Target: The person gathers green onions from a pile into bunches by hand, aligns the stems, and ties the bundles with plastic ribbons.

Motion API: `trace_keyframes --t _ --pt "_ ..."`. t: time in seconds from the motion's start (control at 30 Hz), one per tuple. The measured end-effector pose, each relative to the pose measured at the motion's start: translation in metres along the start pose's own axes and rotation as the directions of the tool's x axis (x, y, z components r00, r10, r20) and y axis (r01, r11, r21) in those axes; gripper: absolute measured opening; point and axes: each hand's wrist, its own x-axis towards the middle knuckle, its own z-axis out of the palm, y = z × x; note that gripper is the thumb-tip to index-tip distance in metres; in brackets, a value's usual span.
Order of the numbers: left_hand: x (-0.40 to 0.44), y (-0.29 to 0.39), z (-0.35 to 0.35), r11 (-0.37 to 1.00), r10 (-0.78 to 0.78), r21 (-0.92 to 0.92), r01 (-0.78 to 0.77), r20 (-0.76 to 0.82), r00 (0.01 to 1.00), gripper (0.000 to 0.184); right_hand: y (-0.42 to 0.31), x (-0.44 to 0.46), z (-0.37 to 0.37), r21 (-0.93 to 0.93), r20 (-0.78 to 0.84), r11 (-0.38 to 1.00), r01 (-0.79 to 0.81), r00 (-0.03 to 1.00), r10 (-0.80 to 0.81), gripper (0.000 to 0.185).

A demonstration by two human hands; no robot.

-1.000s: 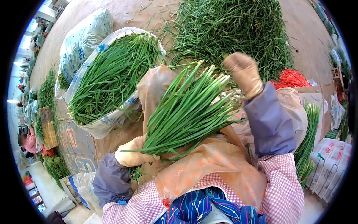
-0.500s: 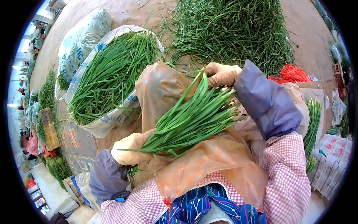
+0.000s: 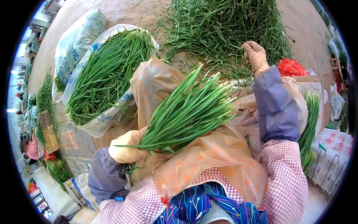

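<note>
while the left hand [image 3: 128, 148] is closed on the leafy end of the green bunch [image 3: 188, 112] above the apron [image 3: 212, 153], the right hand [image 3: 256, 57] is loosely fisted near the leaf pile [image 3: 223, 28], contents unclear, and the bunch, probably light, supple and bruisable, suits gentle holding by its pale stems.

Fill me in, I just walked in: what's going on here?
Someone is handling a bundle of green stalks. The gloved left grip holds its leafy end over the apron, with the pale ends pointing away to the right. The gloved right grip is raised clear of the bundle, fingers curled, near a loose green heap; whether it holds anything is unclear. An open bag full of similar greens sits ahead on the left.
</note>
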Motion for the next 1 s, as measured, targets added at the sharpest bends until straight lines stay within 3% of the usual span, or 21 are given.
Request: trace_keyframes --t 0.03,0.07,0.13,0.2,0.23,0.27,0.33,0.4,0.43,0.53,0.6,0.63,0.67,0.73,0.77,0.87,0.97,1.0 --pt "0.001 -0.002 0.001 0.999 -0.019 -0.036 0.020 0.008 1.000 0.059 -0.014 -0.012 0.006 -0.060 0.073 0.998 0.022 0.997 -0.018 0.021" --pt "0.002 -0.002 0.002 0.997 -0.040 -0.071 0.042 0.020 0.999 0.059 -0.026 -0.022 0.014 -0.126 0.215 0.978 0.165 0.967 -0.135 0.033" --pt "0.003 0.009 0.001 0.998 -0.019 0.056 0.019 -0.001 1.000 0.059 -0.066 -0.050 0.040 -0.157 0.434 0.955 0.253 0.886 -0.163 0.042" --pt "0.005 0.017 0.000 0.985 -0.029 0.172 0.031 -0.015 0.999 0.059 -0.073 -0.048 0.058 -0.199 0.670 0.960 0.196 0.742 -0.012 0.046" --pt "0.005 0.018 -0.001 0.974 -0.055 0.221 0.058 -0.022 0.998 0.060 -0.073 -0.049 0.069 -0.286 0.695 0.956 0.073 0.702 0.155 0.041" --pt "0.004 0.019 -0.001 0.960 -0.082 0.266 0.088 -0.032 0.996 0.060 -0.073 -0.052 0.082 -0.283 0.729 0.955 0.090 0.667 0.154 0.031" --pt "0.003 0.013 -0.002 0.977 -0.062 0.201 0.066 -0.022 0.998 0.062 -0.061 -0.051 0.091 -0.195 0.754 0.978 0.075 0.649 0.100 0.023" --pt "0.002 0.000 0.000 0.994 -0.026 0.102 0.027 -0.014 1.000 0.062 -0.045 -0.050 0.093 -0.068 0.669 0.986 0.155 0.740 -0.071 0.024" --pt "0.002 -0.006 0.001 0.999 0.007 0.044 -0.006 -0.008 1.000 0.062 -0.043 -0.048 0.085 -0.059 0.624 0.988 0.145 0.778 -0.077 0.026" --pt "0.004 -0.014 0.000 0.998 0.050 0.027 -0.050 -0.002 0.999 0.060 -0.022 -0.031 0.058 -0.073 0.336 0.964 0.254 0.917 -0.216 0.028" --pt "0.006 -0.012 0.000 0.998 0.043 0.034 -0.043 -0.005 0.999 0.059 -0.031 -0.024 0.035 0.024 0.375 0.998 0.059 0.925 -0.064 0.029" --pt "0.006 -0.007 -0.001 0.999 0.032 0.022 -0.032 0.000 0.999 0.058 -0.036 -0.029 0.031 0.043 0.479 0.988 0.146 0.865 -0.149 0.028" --pt "0.007 -0.001 -0.002 1.000 0.021 0.014 -0.021 0.008 1.000 0.058 -0.042 -0.034 0.030 -0.051 0.577 0.986 0.158 0.810 -0.100 0.034" --pt "0.008 0.009 -0.005 0.996 -0.005 0.092 0.002 0.030 1.000 0.057 -0.063 -0.051 0.043 -0.386 0.659 0.917 0.102 0.726 0.197 0.041" --pt "0.008 0.013 -0.006 0.991 -0.020 0.131 0.015 0.036 0.999 0.057 -0.065 -0.057 0.051 -0.463 0.681 0.871 0.163 0.695 0.232 0.046" --pt "0.004 0.022 -0.001 0.973 -0.082 0.213 0.084 -0.016 0.996 0.056 -0.068 -0.067 0.064 -0.494 0.715 0.869 0.044 0.589 0.377 0.036" --pt "0.003 0.002 0.004 0.997 0.066 0.040 -0.065 -0.016 0.998 0.055 -0.051 -0.072 0.063 -0.292 0.787 0.955 0.052 0.581 0.209 0.026" --pt "0.003 0.006 0.004 0.996 0.052 0.075 -0.050 -0.016 0.999 0.055 -0.050 -0.075 0.061 -0.239 0.789 0.969 0.056 0.593 0.161 0.025"
